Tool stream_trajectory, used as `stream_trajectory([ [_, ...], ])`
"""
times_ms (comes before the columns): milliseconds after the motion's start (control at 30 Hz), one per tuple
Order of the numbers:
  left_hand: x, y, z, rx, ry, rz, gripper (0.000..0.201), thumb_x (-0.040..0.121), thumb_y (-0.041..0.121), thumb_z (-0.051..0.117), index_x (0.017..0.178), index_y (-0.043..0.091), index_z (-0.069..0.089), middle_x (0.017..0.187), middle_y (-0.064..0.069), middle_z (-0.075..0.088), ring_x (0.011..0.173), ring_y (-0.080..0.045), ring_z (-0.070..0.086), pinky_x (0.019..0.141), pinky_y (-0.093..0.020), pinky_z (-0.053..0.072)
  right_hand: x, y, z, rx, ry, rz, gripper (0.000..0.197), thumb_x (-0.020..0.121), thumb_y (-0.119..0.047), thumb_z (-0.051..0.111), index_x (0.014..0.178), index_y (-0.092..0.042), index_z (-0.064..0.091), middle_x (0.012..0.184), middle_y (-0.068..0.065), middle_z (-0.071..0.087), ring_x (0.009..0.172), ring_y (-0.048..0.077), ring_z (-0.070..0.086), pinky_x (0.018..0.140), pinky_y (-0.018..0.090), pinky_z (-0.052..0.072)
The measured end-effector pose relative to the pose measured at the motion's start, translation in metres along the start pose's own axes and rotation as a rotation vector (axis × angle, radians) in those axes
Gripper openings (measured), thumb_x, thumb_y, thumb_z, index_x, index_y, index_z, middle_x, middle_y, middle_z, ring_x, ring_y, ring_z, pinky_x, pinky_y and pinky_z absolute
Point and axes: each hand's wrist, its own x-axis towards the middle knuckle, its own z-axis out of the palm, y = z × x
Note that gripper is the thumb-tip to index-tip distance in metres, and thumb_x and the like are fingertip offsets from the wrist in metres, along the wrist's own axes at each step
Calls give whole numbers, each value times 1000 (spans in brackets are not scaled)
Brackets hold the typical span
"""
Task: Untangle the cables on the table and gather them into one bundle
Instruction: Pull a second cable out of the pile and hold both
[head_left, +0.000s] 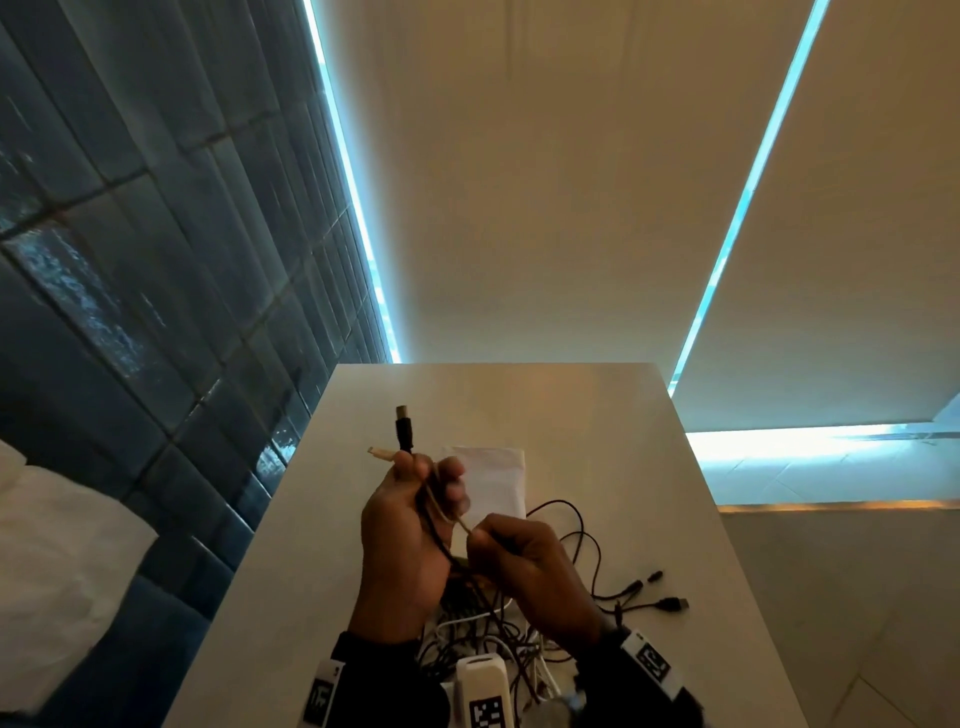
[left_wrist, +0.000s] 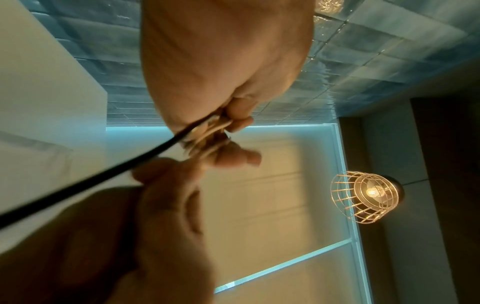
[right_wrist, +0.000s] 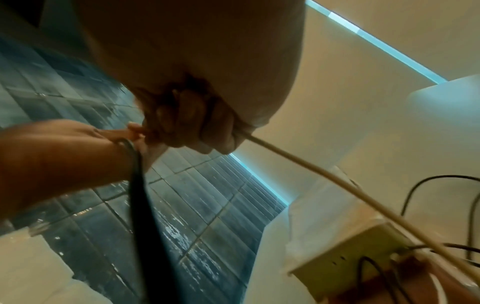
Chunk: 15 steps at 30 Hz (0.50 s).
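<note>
Above the white table (head_left: 597, 415), my left hand (head_left: 431, 480) grips a black cable (head_left: 434, 530) whose plug (head_left: 404, 428) sticks up past the fingers. It also grips a beige cable (head_left: 444, 506) whose tip (head_left: 375, 451) points left. My right hand (head_left: 480, 535) pinches the same beige cable just below; in the right wrist view that beige cable (right_wrist: 311, 170) runs down from the curled fingers (right_wrist: 187, 123). The left wrist view shows the left fingers (left_wrist: 233, 115) closed on both cables. A tangle of black and white cables (head_left: 493, 639) lies under my wrists.
A white pouch (head_left: 491, 478) lies flat behind the hands. Loose black cable ends and a USB plug (head_left: 674, 604) spread to the right of the tangle. A white box (right_wrist: 350, 257) sits among the cables. The tiled wall (head_left: 156, 260) stands left of the table.
</note>
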Motion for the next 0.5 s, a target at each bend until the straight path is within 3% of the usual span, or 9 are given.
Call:
stream_trajectory([
  [67,2,3,-2,-20,-12,50,30,99,24,38,72,15,46,62,0,47,47,-9,34,42,-20,30,-2,8,-1,-10,-15,41,31,98,-7,52,69,-17,57,56,-14,56,53,-4,49,55,10,39],
  [133,2,5,-3,0,-25,76,33,99,24,36,69,15,45,57,3,36,46,-8,24,42,-21,21,-5,16,-2,-16,-15,76,28,98,-7,50,71,-14,57,56,-15,59,53,-5,52,55,9,40],
  [267,0,6,-5,21,-57,79,33,99,21,35,68,14,43,53,4,29,44,-8,19,44,-24,15,-6,42,-4,-103,27,72,25,95,-27,52,72,-18,57,61,-12,57,58,-2,50,58,14,39],
  [500,-3,8,-3,72,-101,107,27,89,27,42,67,11,41,50,4,26,40,-6,20,40,-23,14,-5,70,-6,-153,71,92,29,97,-23,52,69,-24,56,61,-9,54,59,3,47,58,20,39],
])
